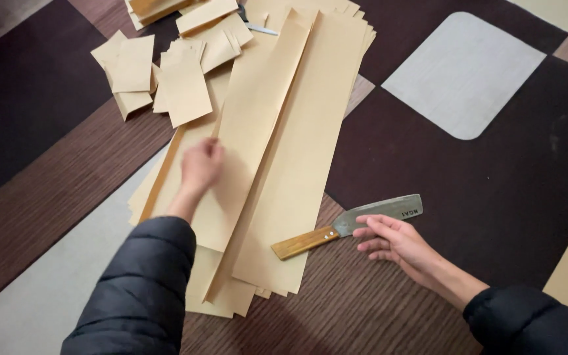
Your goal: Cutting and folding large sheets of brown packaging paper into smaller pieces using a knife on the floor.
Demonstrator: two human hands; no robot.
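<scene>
Home floor used as a craft workspace, patterned carpet (468, 177) in brown, dark and grey blocks, long tan paper strips (284, 151) stacked on it, small folded paper pieces (165, 72) piled nearby, wooden-handled knife (350, 227) lying flat on the floor

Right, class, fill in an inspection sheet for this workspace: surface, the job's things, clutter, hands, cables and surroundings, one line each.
Surface: patterned floor mat in brown, grey and beige blocks.
Job's things: long tan paper strips stacked and fanned out; knife with wooden handle lying partly on the strips' right edge.
Clutter: small cut paper pieces heaped at upper left; more paper at the top edge.
Hands: left hand loosely closed, resting on the strips; right hand open, fingers at the knife blade; both sleeves dark and padded.
Cables: nothing seen.
Surroundings: only mat in view; no other people seen.
</scene>
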